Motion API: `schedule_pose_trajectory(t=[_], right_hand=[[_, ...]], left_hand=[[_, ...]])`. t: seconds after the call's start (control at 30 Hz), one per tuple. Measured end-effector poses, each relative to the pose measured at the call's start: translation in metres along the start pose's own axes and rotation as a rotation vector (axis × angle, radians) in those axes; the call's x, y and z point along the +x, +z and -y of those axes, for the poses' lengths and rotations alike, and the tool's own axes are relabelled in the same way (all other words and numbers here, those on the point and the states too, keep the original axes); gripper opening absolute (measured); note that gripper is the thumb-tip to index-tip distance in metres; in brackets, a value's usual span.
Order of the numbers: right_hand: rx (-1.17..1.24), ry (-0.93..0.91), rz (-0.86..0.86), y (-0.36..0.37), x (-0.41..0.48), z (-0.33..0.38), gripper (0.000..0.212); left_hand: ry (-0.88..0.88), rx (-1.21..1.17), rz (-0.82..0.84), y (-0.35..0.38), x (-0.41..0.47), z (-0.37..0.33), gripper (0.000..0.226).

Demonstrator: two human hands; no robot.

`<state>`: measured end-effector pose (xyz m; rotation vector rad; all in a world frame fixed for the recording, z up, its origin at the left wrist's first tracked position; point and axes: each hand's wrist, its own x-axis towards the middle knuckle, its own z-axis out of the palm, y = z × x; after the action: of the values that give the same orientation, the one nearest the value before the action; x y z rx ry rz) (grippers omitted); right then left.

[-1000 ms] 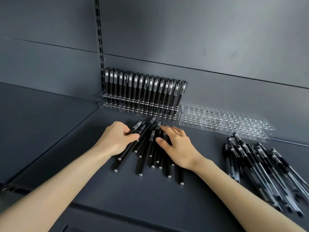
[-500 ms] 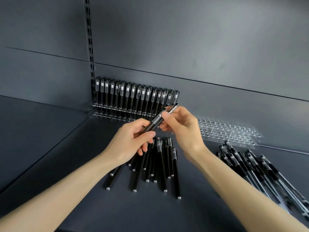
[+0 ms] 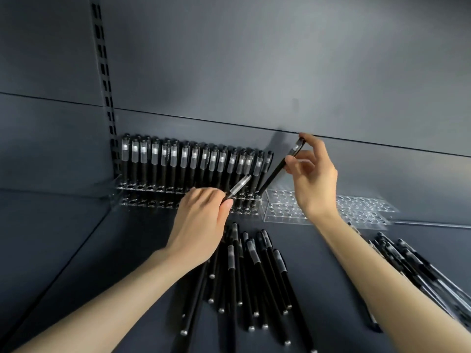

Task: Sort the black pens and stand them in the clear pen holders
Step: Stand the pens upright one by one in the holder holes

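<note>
head: right hand (image 3: 314, 182) pinches tilted pen (image 3: 274, 174)

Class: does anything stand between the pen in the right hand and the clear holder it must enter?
Nothing visible does. The pen in the right hand points its lower end at the right end of the filled holder, just past the last standing pen. The left hand with a second pen is further left.

shelf (image 3: 63, 238): dark grey | back panel (image 3: 254, 59): grey | slotted upright (image 3: 103, 72): left, vertical
</note>
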<state>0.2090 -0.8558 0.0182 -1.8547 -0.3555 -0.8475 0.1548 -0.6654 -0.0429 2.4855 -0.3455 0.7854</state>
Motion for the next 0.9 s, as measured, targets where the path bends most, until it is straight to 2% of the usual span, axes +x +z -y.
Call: schedule_pose_trajectory(t=[0.1, 0.37, 0.47, 0.7, 0.9], right_hand=[[-0.032, -0.049, -0.005, 0.005, 0.002, -0.004, 0.038], [-0.168, -0.147, 0.133, 0.015, 0.001, -0.013, 0.043], [-0.235, -0.198, 0.189, 0.016, 0.001, -0.015, 0.039], [-0.299, -0.165, 0.316, 0.012, 0.009, -0.018, 0.026], [-0.288, -0.114, 0.311, 0.01, 0.004, -0.021, 0.027]], left_hand=[[-0.005, -0.035, -0.001, 0.002, -0.001, 0.004, 0.03], [-0.03, -0.077, -0.033, 0.006, -0.001, 0.005, 0.024], [-0.035, -0.085, -0.043, 0.006, -0.001, 0.004, 0.025], [-0.03, -0.073, -0.038, 0.005, -0.001, 0.004, 0.024], [-0.047, -0.096, -0.035, 0.004, -0.002, 0.002, 0.022]])
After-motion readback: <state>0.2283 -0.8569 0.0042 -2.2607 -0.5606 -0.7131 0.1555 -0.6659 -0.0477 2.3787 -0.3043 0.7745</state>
